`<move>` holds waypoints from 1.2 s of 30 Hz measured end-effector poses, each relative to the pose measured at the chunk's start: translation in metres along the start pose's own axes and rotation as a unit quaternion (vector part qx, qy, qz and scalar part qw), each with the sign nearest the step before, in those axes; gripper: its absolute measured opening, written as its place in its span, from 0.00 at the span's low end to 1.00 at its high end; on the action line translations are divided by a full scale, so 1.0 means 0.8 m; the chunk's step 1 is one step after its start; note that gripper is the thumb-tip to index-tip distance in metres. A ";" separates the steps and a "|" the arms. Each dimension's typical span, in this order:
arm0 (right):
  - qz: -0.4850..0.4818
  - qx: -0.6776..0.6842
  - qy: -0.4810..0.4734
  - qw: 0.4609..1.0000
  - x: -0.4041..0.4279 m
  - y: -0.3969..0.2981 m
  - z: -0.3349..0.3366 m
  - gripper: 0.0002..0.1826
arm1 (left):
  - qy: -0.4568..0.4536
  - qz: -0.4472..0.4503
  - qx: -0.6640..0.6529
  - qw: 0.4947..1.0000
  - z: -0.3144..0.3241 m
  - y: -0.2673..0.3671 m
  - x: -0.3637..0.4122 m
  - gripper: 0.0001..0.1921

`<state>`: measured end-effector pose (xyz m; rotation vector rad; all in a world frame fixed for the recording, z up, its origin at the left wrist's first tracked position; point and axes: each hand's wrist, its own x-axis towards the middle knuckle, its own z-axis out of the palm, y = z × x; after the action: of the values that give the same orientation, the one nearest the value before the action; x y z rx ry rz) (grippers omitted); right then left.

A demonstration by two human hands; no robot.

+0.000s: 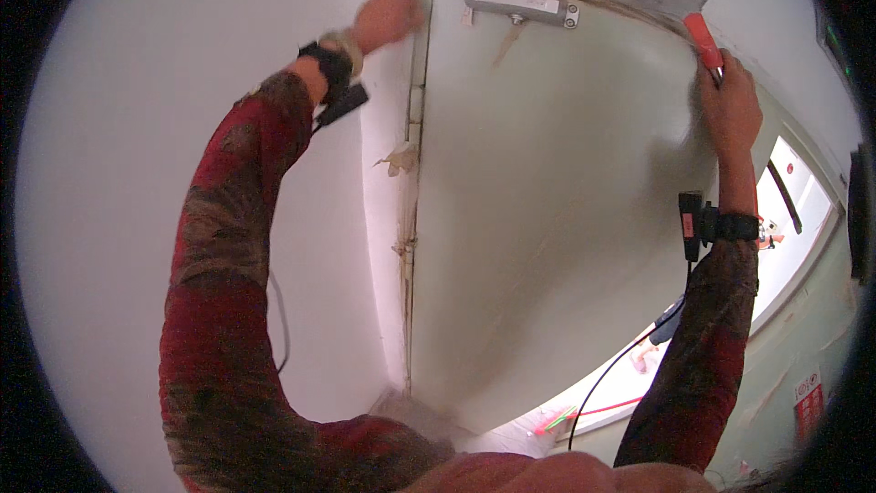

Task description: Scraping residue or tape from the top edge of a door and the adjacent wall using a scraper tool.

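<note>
My right hand [732, 103] is raised at the upper right, closed around a putty knife [699, 38] with a red handle. Its wide grey blade lies by the top of the door frame, just under the metal arm of the door closer [513, 5]. My left hand [387, 20], blurred, is up beside the left upright of the pale green door frame [419, 68]; whether its fingers grip anything cannot be told. Between my hands stands the pale green door [547, 171], with brownish smears. Loose masking material [398, 161] hangs from the frame's left edge.
A white wall [308, 219] runs along the left. Past the door's curved-looking right edge is a bright opening, where part of a person [665, 325] shows. A red-and-white sign [809, 404] is at the lower right. Black cables hang from devices strapped to both wrists.
</note>
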<state>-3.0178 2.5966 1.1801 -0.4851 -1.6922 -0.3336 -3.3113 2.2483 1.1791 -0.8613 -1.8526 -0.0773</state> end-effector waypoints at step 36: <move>-0.028 -0.024 0.007 0.999 0.002 0.011 0.009 0.20 | -0.256 0.208 -0.110 0.938 0.099 0.028 -0.128 0.10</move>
<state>-3.0198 2.6076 1.1802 -0.4711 -1.6893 -0.4176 -3.3397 2.2451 1.0514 -1.5273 -2.1153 0.2300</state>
